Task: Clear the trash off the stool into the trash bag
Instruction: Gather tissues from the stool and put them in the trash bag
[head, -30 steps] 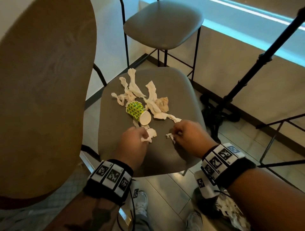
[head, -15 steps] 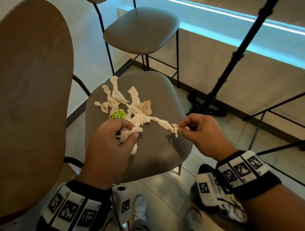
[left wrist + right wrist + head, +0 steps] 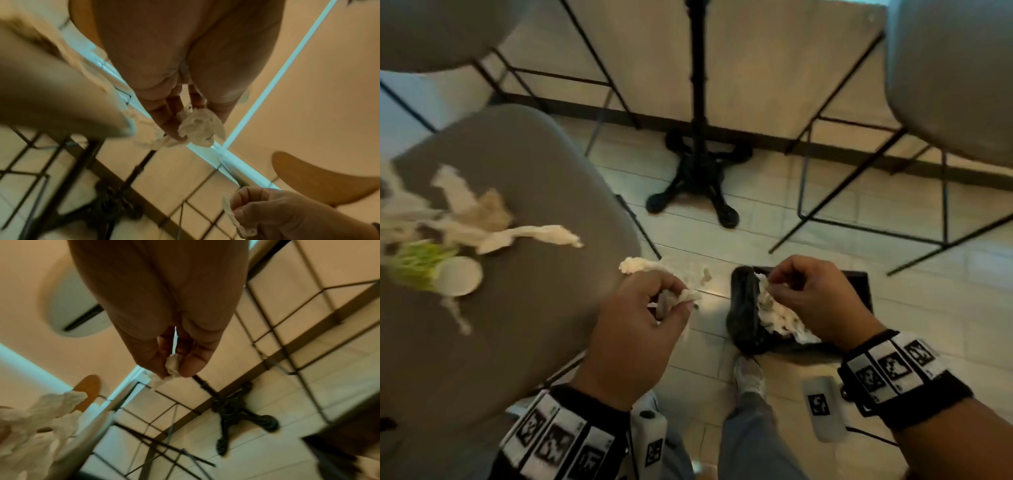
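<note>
A: Trash location, please: what is on the grey padded stool seat (image 3: 524,342)?

B: Torn white tissue strips (image 3: 493,236) lie in a loose cluster on the far-left part of the seat. A crumpled brown paper wad (image 3: 493,209) sits among them. A green-and-yellow patterned paper cup (image 3: 424,267) lies on its side at the left edge, its white round base facing right. One small white shred (image 3: 457,315) lies just near of the cup.

A: Left hand status?

B: The left hand (image 3: 633,329) is at the right edge of the seat. Its fingers (image 3: 170,120) are curled round a crumpled white tissue piece (image 3: 200,126); loose ends trail past the fingertips.

A: Right hand status?

B: The right hand (image 3: 815,301) is above the black plastic trash bag (image 3: 743,315), which stands open on the tiled floor to the right of the stool. Thumb and fingers (image 3: 191,365) pinch a small white tissue scrap (image 3: 171,366). White tissue already lies inside the bag mouth, just below that hand.

A: Surroundings?

B: A black cast-iron pedestal base (image 3: 698,178) stands on the floor, far of the bag. Two further grey stools (image 3: 955,85) occupy the far left and far right. The person's grey shoe (image 3: 748,373) is near the bag.
</note>
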